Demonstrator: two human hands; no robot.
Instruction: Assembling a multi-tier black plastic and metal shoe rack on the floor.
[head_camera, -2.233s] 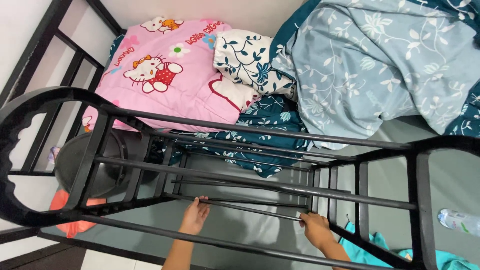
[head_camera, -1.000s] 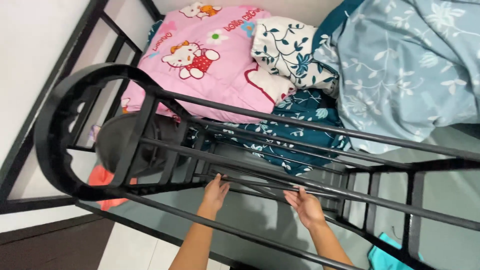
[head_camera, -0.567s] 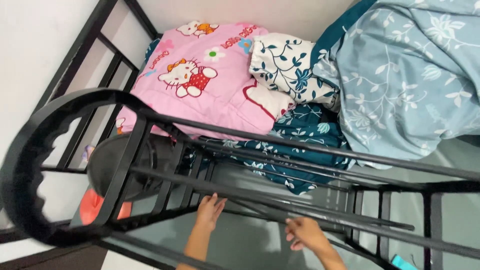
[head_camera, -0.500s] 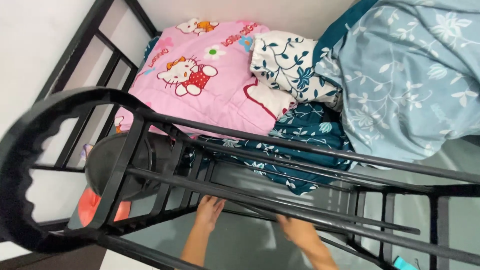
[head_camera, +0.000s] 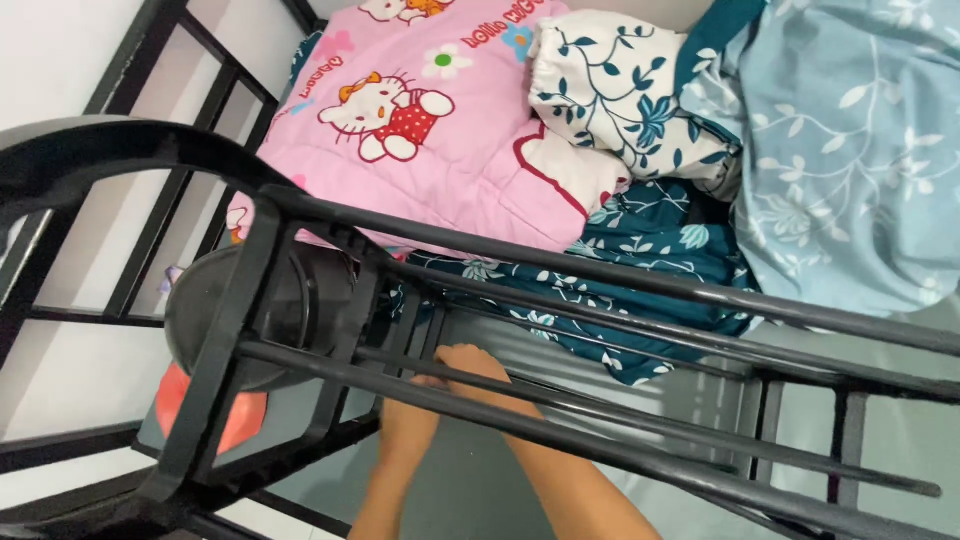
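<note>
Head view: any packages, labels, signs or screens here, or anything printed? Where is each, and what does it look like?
No packages, labels, signs or screens show.
Pink blanket: top centre on the bed, behind the black metal rack; printed with a white cartoon cat in red, flowers and curved lettering.
Both hands meet low among the rack bars.

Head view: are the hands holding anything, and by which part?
It cannot be told. Both hands meet at the black rack's lower bars near its left end, but an upper bar hides the fingers.
</note>
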